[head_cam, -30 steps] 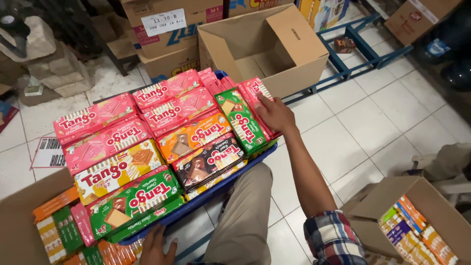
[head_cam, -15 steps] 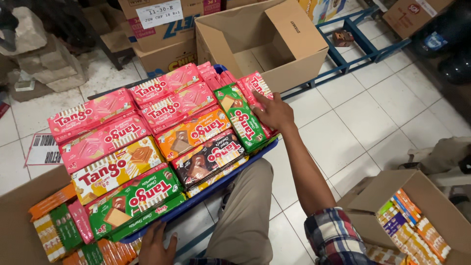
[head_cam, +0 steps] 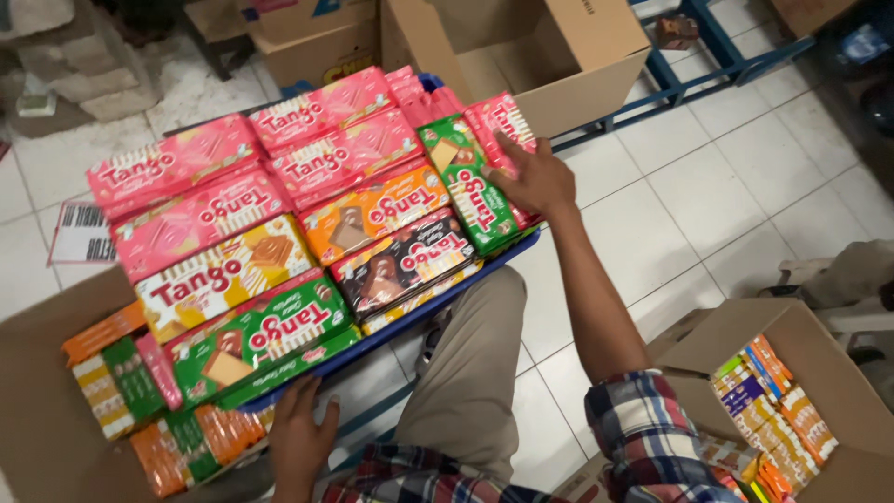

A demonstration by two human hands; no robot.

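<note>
Right hand [head_cam: 533, 177] lies flat on the far-right corner of the blue tray [head_cam: 466, 291], fingers [head_cam: 503, 144] spread across the red pack [head_cam: 501, 123] and the edge of the upright green pack [head_cam: 470, 191] beside it; it presses on them, no pinch. Left hand [head_cam: 300, 436] grips the tray's near edge from below, fingers curled up against the rim, thumb side hidden, right under the long green pack [head_cam: 261, 340]. The tray rests over the person's lap, tilted a bit toward the right, packed full with wafer packs: pink packs [head_cam: 186, 200] along the far and left side, a yellow pack [head_cam: 223, 284] below them, an orange pack [head_cam: 372, 214] in the middle, a dark brown pack [head_cam: 405, 264] just in front of it. Khaki trouser leg [head_cam: 466, 391] shows under the tray; plaid sleeve [head_cam: 652, 433] on the right arm. Left box [head_cam: 56, 419] sits touching the tray's near-left corner, holding orange and green small packs. Right box [head_cam: 819, 373] on the tiled floor [head_cam: 689, 214], well apart from the tray, holds mixed small packs on edge. Open empty box [head_cam: 559, 56] stands just behind the tray's far-right corner. Blue metal frame [head_cam: 708, 65] on the floor beyond it.
</note>
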